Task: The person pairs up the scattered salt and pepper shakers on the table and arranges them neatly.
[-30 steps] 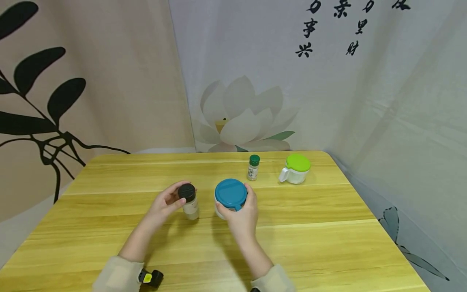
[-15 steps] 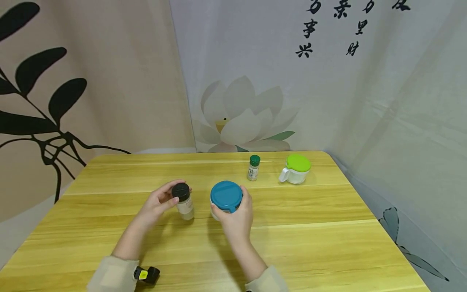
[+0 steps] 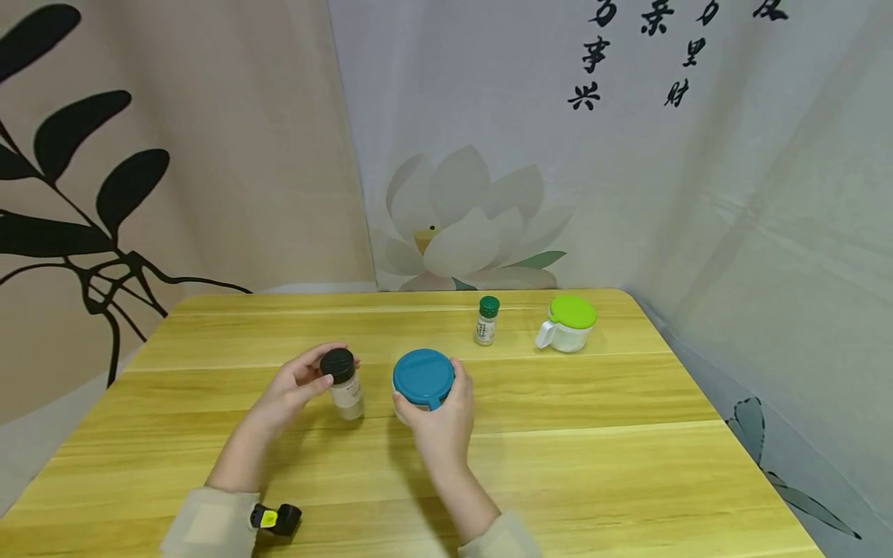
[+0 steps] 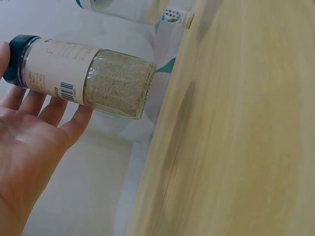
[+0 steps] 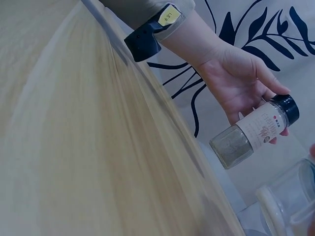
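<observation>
My left hand [image 3: 284, 394] holds a seasoning bottle [image 3: 346, 394] by its upper part, thumb on one side and fingers on the other. The glass bottle has a black lid, a pale label and grainy beige contents, plain in the left wrist view, where its base [image 4: 123, 83] hangs above the tabletop. To its right, my right hand [image 3: 443, 426] grips a clear seasoning jar with a blue lid [image 3: 422, 377] from the near right side. That jar [image 5: 290, 201] shows only partly at the right wrist view's lower right corner. A gap separates the two containers.
On the wooden table [image 3: 614, 457], a small green-capped bottle [image 3: 486, 322] stands toward the back. Right of it is a seasoning jar with a lime-green lid [image 3: 572, 312] and a white handle. Printed cloth [image 3: 460, 116] hangs behind the table's far edge.
Both hands have shifted left and slightly toward me, carrying the black-lidded bottle and the blue-lidded jar. The green-capped bottle and the lime-lidded jar stay in place.
</observation>
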The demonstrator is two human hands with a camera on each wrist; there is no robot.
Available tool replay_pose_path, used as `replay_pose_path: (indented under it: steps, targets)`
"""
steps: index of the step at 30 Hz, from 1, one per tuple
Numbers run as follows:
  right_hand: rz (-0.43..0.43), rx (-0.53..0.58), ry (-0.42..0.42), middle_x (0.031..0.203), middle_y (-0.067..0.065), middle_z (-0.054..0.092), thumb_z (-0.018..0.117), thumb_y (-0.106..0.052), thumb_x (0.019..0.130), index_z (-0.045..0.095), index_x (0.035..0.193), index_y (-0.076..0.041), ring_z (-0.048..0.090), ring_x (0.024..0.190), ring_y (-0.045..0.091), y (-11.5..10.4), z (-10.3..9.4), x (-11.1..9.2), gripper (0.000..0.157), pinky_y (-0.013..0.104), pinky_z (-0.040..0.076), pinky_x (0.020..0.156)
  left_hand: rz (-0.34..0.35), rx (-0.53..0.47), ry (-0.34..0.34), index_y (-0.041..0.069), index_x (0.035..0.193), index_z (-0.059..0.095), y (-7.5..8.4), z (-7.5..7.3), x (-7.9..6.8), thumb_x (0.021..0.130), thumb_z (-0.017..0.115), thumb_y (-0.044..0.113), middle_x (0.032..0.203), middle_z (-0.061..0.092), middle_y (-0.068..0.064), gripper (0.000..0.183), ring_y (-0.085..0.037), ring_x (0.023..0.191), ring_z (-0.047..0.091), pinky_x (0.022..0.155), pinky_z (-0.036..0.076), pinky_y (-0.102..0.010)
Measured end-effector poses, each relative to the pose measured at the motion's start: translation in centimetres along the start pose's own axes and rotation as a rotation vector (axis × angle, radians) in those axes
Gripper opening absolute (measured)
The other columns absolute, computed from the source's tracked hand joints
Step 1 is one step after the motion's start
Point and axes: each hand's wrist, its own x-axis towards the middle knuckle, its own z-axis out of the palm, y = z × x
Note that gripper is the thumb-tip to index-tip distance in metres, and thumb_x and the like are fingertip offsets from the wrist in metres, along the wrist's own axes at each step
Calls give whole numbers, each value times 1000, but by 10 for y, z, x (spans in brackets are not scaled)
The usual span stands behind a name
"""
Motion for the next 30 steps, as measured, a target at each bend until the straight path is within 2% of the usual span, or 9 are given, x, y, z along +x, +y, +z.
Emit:
replay_pose_path:
  steps: [7, 14, 19, 25, 30]
  targets:
    - [8, 13, -6, 130, 11, 50, 89, -34, 65, 42, 137, -7, 50, 117, 33, -2, 6, -2, 90, 57, 44, 89, -20, -24, -34, 1, 139, 44, -1, -6, -2, 98, 44, -4, 131, 56, -17, 41, -20, 120, 53, 98, 40, -28]
    - [5, 15, 1, 129, 10, 50, 89, -35, 64, 42, 137, -6, 50, 116, 32, -6, 14, -8, 91, 56, 44, 89, -31, -29, -68, 2, 141, 42, -5, -14, -5, 99, 42, -5, 132, 57, -12, 43, -21, 122, 52, 99, 39, -28]
    - [-3, -9, 11, 127, 10, 50, 89, -33, 64, 41, 136, -5, 51, 114, 31, -8, 19, -14, 91, 54, 45, 88, -25, -36, -87, -1, 141, 40, -6, -18, -6, 99, 39, -6, 132, 56, -15, 43, -21, 121, 53, 100, 38, -27]
    - [9, -16, 7, 127, 9, 50, 89, -32, 65, 40, 137, -7, 50, 115, 31, -10, 24, -19, 91, 54, 45, 89, -36, -47, -92, 3, 141, 43, -7, -21, -9, 98, 38, -7, 131, 57, -12, 44, -20, 120, 54, 100, 38, -27]
    - [13, -18, 16, 128, 8, 49, 89, -32, 64, 40, 137, -8, 50, 115, 30, -11, 27, -21, 91, 54, 45, 89, -35, -48, -93, -1, 141, 40, -8, -26, -11, 98, 37, -7, 132, 57, -10, 44, -20, 121, 53, 100, 37, -26]
